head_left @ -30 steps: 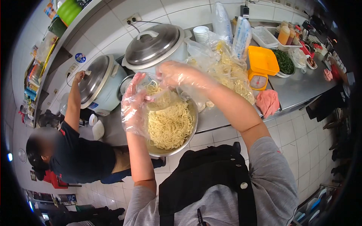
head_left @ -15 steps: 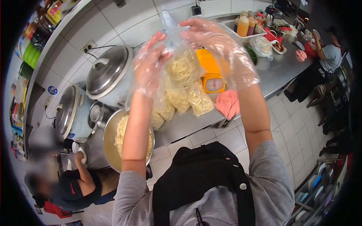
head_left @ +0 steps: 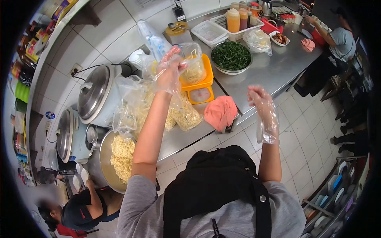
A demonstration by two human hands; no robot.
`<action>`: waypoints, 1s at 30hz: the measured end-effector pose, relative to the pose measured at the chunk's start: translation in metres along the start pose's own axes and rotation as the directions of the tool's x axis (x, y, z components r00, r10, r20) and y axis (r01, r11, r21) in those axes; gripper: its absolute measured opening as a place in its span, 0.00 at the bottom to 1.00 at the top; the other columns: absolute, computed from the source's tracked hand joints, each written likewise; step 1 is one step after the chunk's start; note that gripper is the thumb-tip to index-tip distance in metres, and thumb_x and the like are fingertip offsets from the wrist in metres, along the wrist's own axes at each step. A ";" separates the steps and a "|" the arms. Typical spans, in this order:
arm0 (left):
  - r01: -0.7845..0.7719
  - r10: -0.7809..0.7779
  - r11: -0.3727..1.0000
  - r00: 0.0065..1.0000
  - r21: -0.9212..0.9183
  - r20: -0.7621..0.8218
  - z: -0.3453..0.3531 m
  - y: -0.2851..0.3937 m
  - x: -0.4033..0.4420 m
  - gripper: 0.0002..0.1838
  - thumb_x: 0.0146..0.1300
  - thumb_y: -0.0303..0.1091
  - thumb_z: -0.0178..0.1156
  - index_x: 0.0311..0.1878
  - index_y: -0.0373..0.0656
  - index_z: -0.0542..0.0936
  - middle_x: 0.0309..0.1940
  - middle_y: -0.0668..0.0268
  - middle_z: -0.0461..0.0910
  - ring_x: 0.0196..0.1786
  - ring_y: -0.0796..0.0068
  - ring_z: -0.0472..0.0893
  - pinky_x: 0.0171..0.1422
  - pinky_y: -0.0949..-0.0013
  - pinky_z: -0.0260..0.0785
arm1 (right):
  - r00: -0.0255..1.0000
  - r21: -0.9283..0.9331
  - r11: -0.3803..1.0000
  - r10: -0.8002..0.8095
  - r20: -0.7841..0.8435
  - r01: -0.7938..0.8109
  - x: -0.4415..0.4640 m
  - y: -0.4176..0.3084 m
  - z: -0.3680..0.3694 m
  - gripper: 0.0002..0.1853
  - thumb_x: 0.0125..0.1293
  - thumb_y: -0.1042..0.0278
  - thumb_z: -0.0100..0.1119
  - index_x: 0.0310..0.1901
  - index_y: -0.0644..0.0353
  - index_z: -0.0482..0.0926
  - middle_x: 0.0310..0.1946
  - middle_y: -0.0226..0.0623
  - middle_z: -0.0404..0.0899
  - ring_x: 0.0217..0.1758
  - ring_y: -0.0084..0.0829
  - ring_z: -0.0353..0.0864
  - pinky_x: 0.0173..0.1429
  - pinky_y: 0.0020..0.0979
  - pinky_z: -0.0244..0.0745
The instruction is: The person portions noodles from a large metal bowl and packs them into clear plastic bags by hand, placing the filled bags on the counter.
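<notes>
My left hand, in a clear plastic glove, is closed on the upper edge of a clear bag of noodles. That bag is at the pan of an orange kitchen scale; whether its full weight rests there I cannot tell. My right hand, also gloved, hangs apart from everything beyond the counter's front edge, fingers loosely bent and holding nothing. Several filled noodle bags stand below my left wrist. A pink cloth lies beside the scale. Loose noodles fill part of a large metal bowl.
Behind the scale are a bowl of chopped greens, a white basket of sauce bottles and a lidded container. Large lidded pots line the left. One co-worker is at lower left, another at far right.
Both hands were raised together around the noodle bag. Now the bag is lower, at the scale, with my left hand on it, while my right hand has let go and moved right and down.
</notes>
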State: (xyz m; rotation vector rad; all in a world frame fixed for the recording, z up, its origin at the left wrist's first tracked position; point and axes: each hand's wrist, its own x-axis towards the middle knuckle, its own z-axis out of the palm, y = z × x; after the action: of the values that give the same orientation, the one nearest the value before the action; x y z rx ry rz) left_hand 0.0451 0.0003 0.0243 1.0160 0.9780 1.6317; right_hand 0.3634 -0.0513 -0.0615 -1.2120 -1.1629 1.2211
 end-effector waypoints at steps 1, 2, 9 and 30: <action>-0.018 0.018 0.998 1.000 0.066 -0.002 -0.001 -0.003 -0.003 0.28 0.67 0.25 0.58 0.71 0.41 0.71 0.65 0.64 0.75 0.41 0.78 0.79 0.52 0.69 0.79 | 0.999 -0.036 0.999 0.037 -0.013 -0.037 -0.002 0.019 -0.014 0.16 0.69 0.64 0.60 0.54 0.63 0.82 0.40 0.33 0.83 0.40 0.22 0.80 0.42 0.27 0.76; -0.037 0.038 0.991 0.999 0.132 -0.003 -0.002 -0.004 -0.005 0.27 0.68 0.25 0.58 0.71 0.42 0.71 0.65 0.64 0.74 0.42 0.79 0.80 0.52 0.70 0.79 | 0.997 -0.071 0.995 0.072 -0.026 -0.074 -0.004 0.031 -0.023 0.15 0.69 0.64 0.60 0.53 0.63 0.82 0.39 0.33 0.83 0.39 0.22 0.80 0.41 0.26 0.76; -0.132 0.122 0.943 0.991 0.307 0.051 -0.006 -0.003 -0.010 0.24 0.71 0.28 0.57 0.70 0.44 0.74 0.67 0.64 0.75 0.43 0.80 0.81 0.49 0.71 0.80 | 0.965 -0.106 0.960 0.261 -0.003 -0.260 -0.015 0.077 -0.050 0.14 0.69 0.66 0.58 0.53 0.62 0.82 0.37 0.31 0.81 0.37 0.21 0.79 0.40 0.25 0.76; -0.220 0.179 0.834 0.975 0.506 0.129 -0.015 0.007 -0.048 0.24 0.69 0.31 0.62 0.68 0.46 0.77 0.64 0.67 0.78 0.39 0.80 0.83 0.44 0.73 0.76 | 0.966 -0.253 0.965 0.135 0.222 -0.076 -0.010 0.057 0.017 0.13 0.69 0.68 0.58 0.50 0.65 0.83 0.34 0.34 0.82 0.34 0.22 0.79 0.38 0.27 0.77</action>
State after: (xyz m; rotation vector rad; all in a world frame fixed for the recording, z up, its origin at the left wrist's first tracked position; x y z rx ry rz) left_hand 0.0392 -0.0497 0.0179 1.5806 1.3368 1.5070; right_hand 0.3449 -0.0622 -0.1182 -1.3496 -1.4747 1.3630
